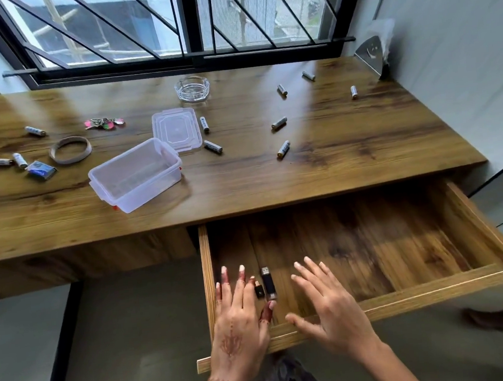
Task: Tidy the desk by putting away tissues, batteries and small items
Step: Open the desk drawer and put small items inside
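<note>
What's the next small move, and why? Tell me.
Probably reach the right hand to the nearest battery: it and the left hand hover open over the drawer, the USB sticks lie inside, and the clear box stands open and empty.

We see soft daylight coming through the window (151, 25), laying pale glare streaks across the desk (273, 176). The open drawer (371, 240) sits in dimmer shade. Lines bow near the edges; the lower part looks slightly blurred.
</note>
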Tool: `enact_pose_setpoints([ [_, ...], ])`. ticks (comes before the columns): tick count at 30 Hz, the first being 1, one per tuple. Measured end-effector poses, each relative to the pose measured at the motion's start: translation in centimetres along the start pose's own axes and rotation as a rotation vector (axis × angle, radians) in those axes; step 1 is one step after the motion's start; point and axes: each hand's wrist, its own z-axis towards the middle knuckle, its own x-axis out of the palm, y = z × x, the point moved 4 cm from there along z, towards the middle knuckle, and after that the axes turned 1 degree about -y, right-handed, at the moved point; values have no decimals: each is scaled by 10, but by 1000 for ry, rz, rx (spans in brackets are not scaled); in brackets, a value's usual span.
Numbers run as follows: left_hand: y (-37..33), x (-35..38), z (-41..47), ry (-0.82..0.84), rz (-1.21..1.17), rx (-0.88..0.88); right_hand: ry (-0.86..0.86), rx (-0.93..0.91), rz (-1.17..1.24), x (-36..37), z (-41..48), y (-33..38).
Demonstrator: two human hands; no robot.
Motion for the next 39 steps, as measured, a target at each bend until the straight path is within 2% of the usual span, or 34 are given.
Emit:
enact_pose_setpoints([
  [4,-1,1,5,26,9,27,55,-136,-36,-1,5,5],
  [8,3,1,19,44,8,31,28,-151,-20,-2,16,2],
  [21,21,-12,103,-43,31,123,-38,-138,-53,-5,104,-21],
  [27,32,-8,150,14,116,161,-108,-208,-112,0,152,-37],
  [32,40,-11,174,-6,149,292,-283,-302,-181,4,174,-44],
  [35,45,-13,175,-1,179,353,-417,-289,-193,8,174,-42],
  [39,46,-11,176,-97,195,387,-535,-253,-240,14,175,-36],
])
